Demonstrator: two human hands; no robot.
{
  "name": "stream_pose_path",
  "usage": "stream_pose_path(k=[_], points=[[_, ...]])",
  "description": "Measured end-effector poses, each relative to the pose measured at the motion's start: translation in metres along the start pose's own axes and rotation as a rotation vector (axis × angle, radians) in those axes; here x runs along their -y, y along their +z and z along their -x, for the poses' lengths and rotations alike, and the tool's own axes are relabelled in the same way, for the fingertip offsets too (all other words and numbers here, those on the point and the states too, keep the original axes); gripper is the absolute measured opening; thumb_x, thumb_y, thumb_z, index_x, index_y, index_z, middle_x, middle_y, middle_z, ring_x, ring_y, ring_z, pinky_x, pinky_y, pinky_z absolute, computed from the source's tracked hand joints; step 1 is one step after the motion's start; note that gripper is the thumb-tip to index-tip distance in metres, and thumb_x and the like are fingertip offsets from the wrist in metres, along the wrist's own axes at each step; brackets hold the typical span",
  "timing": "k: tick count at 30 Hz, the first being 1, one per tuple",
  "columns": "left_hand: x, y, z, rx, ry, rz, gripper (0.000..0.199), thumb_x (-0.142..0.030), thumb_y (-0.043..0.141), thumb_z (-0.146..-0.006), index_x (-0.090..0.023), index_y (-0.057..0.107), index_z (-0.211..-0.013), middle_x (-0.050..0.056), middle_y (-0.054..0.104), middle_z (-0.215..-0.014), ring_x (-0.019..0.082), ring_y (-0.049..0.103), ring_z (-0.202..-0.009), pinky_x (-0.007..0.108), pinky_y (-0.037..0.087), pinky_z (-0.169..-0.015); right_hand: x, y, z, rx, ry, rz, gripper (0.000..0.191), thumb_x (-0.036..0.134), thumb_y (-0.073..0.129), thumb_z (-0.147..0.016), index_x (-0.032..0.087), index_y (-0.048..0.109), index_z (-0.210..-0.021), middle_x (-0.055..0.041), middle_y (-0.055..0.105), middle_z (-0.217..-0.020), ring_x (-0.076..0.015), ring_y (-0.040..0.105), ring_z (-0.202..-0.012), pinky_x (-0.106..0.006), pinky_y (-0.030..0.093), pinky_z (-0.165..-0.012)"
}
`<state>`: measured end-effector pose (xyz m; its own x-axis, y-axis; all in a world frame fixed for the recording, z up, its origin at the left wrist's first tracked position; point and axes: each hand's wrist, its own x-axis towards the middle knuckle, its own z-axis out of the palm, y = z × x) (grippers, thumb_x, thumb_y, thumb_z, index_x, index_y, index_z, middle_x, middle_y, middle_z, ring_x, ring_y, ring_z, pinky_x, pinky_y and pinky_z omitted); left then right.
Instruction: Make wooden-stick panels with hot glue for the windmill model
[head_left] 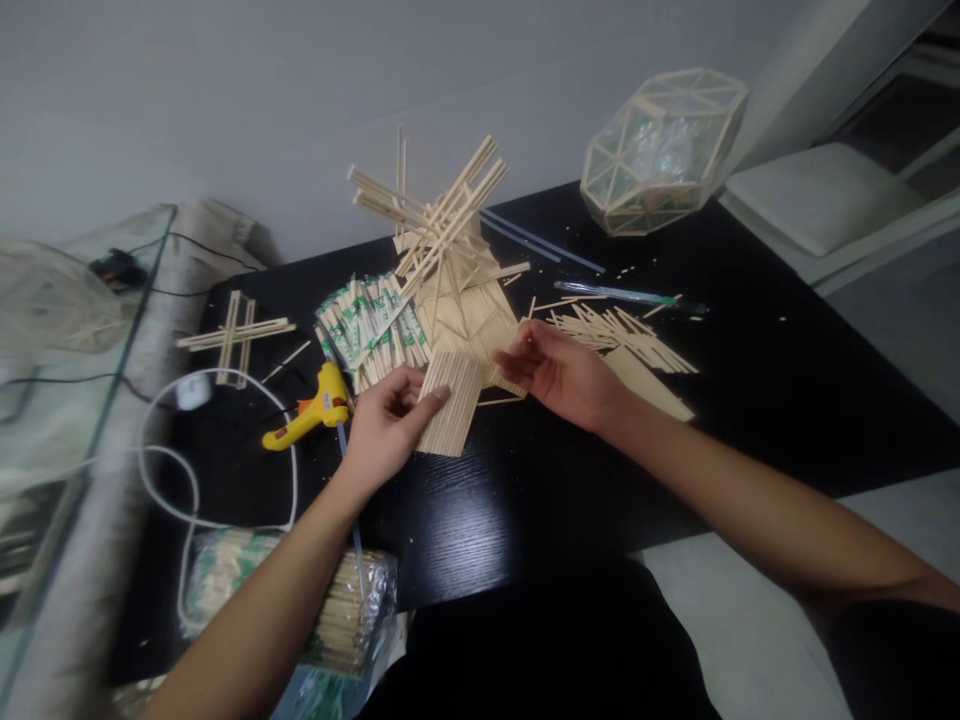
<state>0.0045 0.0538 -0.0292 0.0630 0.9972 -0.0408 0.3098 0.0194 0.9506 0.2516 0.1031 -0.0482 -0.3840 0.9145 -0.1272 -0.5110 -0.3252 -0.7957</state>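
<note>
My left hand (390,415) grips a flat panel of wooden sticks (452,405) laid side by side, thumb on its face. To the right of the panel, my right hand (559,370) is raised with its fingers loosely curled and apart; nothing shows in them. Behind both hands stands a windmill model made of sticks (461,290), with crossed blades at its top. A yellow glue gun (319,408) lies left of my left hand. Paper-wrapped chopsticks (375,325) are spread behind it. Beyond my right hand is a pile of loose sticks (630,335).
A cross-shaped stick frame (236,338) lies at the left, near a looping white cable (294,480). Bagged chopsticks (345,610) sit at the front left. A polyhedral stick lantern (664,150) stands at the back right. Clear glue sticks (544,240) lie behind the pile.
</note>
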Motion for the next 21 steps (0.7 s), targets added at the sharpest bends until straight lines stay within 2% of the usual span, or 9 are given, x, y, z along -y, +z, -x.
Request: stream_pose_path(k=[3, 5, 8, 11, 18, 21], points=[[-0.001, -0.001, -0.001, -0.055, 0.0, 0.068, 0.029, -0.046, 0.08, -0.087, -0.022, 0.064, -0.083, -0.004, 0.057, -0.065, 0.01, 0.048, -0.053, 0.023, 0.037, -0.048, -0.002, -0.001, 0.001, 0.006, 0.059, 0.065, 0.031, 0.047, 0.083, -0.086, 0.023, 0.064, -0.089, 0.0063, 0.065, -0.066, -0.0123, 0.065, -0.056, -0.027, 0.057, -0.059], [-0.003, -0.002, -0.002, -0.103, 0.015, 0.131, 0.031, -0.047, 0.081, -0.087, -0.022, 0.063, -0.084, -0.003, 0.061, -0.069, 0.011, 0.054, -0.058, 0.023, 0.043, -0.052, -0.004, 0.001, 0.003, 0.032, 0.082, 0.133, 0.032, 0.047, 0.084, -0.084, 0.02, 0.066, -0.086, 0.0059, 0.065, -0.064, -0.0091, 0.056, -0.049, -0.025, 0.05, -0.051], [-0.003, -0.003, -0.004, -0.151, 0.031, 0.198, 0.032, -0.051, 0.079, -0.088, -0.022, 0.064, -0.089, -0.003, 0.064, -0.072, 0.013, 0.059, -0.063, 0.025, 0.05, -0.058, -0.006, 0.005, 0.005, 0.052, 0.075, 0.274, 0.033, 0.047, 0.086, -0.082, 0.018, 0.071, -0.083, 0.0023, 0.071, -0.071, -0.0082, 0.059, -0.053, -0.024, 0.051, -0.055], [-0.001, -0.004, -0.005, -0.193, 0.039, 0.235, 0.034, -0.054, 0.078, -0.089, -0.022, 0.066, -0.091, -0.003, 0.064, -0.071, 0.012, 0.058, -0.062, 0.024, 0.049, -0.058, -0.008, 0.008, 0.007, 0.069, 0.039, 0.387, 0.033, 0.048, 0.086, -0.081, 0.017, 0.076, -0.085, -0.0011, 0.075, -0.076, -0.0107, 0.066, -0.062, -0.025, 0.056, -0.063], [0.002, -0.005, -0.004, -0.257, 0.007, 0.39, 0.031, -0.051, 0.077, -0.091, -0.021, 0.067, -0.093, 0.001, 0.069, -0.078, 0.016, 0.062, -0.065, 0.027, 0.049, -0.061, -0.01, 0.008, 0.007, 0.027, -0.024, 0.505, 0.033, 0.047, 0.092, -0.074, 0.018, 0.079, -0.081, -0.0021, 0.076, -0.075, -0.0132, 0.067, -0.066, -0.026, 0.055, -0.061], [-0.001, -0.005, -0.004, -0.295, -0.012, 0.442, 0.031, -0.048, 0.078, -0.09, -0.02, 0.066, -0.088, 0.001, 0.067, -0.077, 0.016, 0.06, -0.064, 0.028, 0.046, -0.059, -0.009, 0.01, 0.007, 0.019, -0.033, 0.537, 0.033, 0.047, 0.091, -0.074, 0.018, 0.077, -0.078, -0.0022, 0.075, -0.073, -0.0128, 0.065, -0.063, -0.027, 0.055, -0.061]])
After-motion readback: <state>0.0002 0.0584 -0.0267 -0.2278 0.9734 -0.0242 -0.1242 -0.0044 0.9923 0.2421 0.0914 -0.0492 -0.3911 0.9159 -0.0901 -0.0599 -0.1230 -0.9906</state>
